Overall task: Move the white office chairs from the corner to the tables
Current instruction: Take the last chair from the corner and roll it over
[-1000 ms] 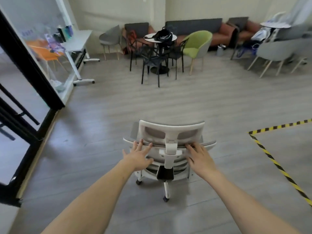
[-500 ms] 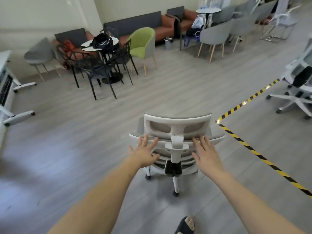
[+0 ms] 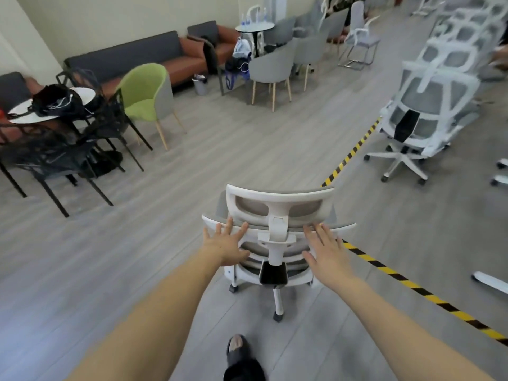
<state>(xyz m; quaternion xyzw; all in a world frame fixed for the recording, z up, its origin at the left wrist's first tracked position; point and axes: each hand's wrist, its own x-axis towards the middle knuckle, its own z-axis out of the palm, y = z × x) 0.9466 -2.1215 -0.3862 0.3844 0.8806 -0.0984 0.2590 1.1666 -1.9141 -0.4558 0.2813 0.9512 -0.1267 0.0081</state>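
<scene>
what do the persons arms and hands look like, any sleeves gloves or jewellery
Both forearms are bare as far as the frame shows, with no sleeves in view. The left hand and right hand wear no gloves, and no rings, watch or wristbands are visible.

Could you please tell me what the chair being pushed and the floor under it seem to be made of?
White office chair: the frame looks like moulded matte white plastic, with grey, see-through mesh panels in the headrest and back. Floor: grey planks with wood-grain streaks and a slight sheen, probably laminate or vinyl; the picture cannot settle which.
</scene>
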